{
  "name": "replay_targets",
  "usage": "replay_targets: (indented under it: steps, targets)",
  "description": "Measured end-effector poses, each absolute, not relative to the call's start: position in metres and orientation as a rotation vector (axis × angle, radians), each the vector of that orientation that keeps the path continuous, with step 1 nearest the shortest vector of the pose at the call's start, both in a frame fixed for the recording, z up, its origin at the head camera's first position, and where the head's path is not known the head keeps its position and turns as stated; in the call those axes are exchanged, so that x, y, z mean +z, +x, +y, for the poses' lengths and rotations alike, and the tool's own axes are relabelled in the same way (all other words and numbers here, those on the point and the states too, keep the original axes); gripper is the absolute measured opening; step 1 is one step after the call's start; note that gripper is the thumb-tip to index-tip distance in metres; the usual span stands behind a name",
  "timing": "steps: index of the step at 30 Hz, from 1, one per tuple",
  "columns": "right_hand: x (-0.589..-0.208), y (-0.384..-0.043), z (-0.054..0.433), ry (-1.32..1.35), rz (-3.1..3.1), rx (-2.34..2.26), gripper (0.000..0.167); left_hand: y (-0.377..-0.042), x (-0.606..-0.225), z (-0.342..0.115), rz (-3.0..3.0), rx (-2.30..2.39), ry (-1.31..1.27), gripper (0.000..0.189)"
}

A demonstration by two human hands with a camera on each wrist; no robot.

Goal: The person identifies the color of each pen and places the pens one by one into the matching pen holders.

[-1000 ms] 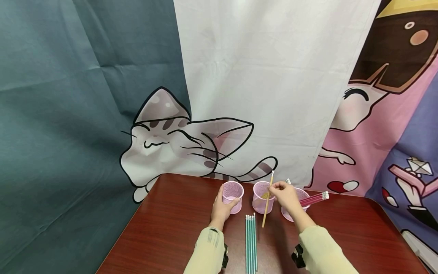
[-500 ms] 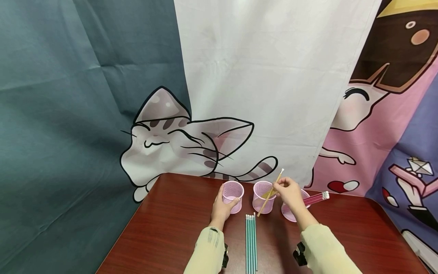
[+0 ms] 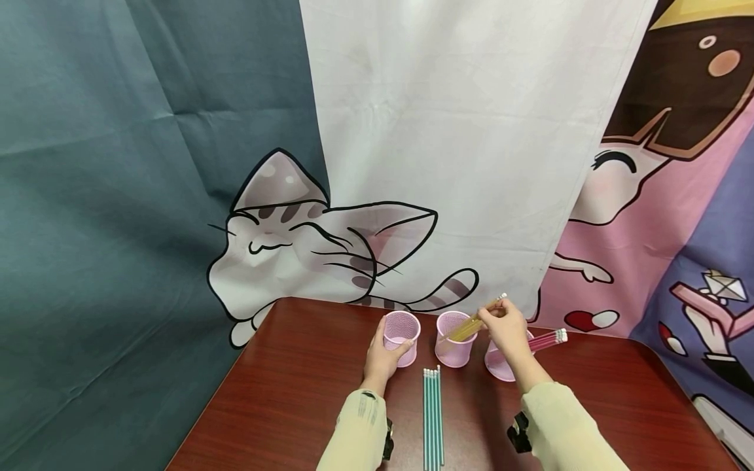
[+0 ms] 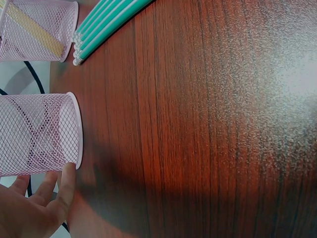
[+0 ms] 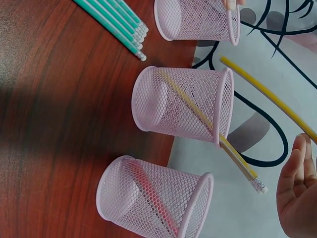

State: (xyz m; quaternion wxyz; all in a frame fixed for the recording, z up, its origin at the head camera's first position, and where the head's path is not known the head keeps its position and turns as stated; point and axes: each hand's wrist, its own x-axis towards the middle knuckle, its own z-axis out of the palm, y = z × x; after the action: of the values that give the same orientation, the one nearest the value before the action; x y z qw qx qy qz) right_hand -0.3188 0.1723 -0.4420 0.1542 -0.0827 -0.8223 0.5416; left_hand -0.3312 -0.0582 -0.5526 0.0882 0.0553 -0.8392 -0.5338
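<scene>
Three pink mesh pencil cups stand in a row. My left hand holds the left pencil cup, fingers at its side and thumb across the front. The right hand pinches a yellow pencil, which slants down to the left at the mouth of the middle pencil cup. In the right wrist view this pencil's lower end is outside that cup. Other yellow pencils lean inside the middle cup, eraser ends up. The right pencil cup, partly behind my hand, holds dark pink pencils.
Several green pencils lie side by side on the reddish-brown table, white eraser ends towards the cups. Just behind the table's far edge hangs a printed cloth with a cartoon cat.
My right hand has moved a little to the right. Its yellow pencil has tilted from nearly upright to a slant, with the lower end raised towards the middle cup's mouth. The left hand stays put.
</scene>
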Motion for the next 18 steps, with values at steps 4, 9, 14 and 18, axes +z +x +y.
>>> replay_targets:
  steps: [4, 9, 14, 18]
  targets:
    - [-0.4424, -0.3192, 0.1737, -0.253, -2.349, 1.545, 0.019, -0.3312, -0.5528, -0.0580, -2.495, -1.589, 0.177, 0.084]
    - [-0.4431, -0.3212, 0.1749, -0.278, -2.332, 1.541, 0.018, -0.3305, -0.5512, -0.0580, -2.497, -1.592, 0.177, 0.084]
    - [-0.4456, -0.3194, 0.1766, -0.284, -2.355, 1.478, 0.017, -0.3303, -0.5509, -0.0584, -2.498, -1.604, 0.168, 0.085]
    - [-0.4502, -0.3179, 0.1784, -0.283, -2.372, 1.497, 0.018, -0.3313, -0.5515, -0.0583, -2.497, -1.597, 0.164, 0.085]
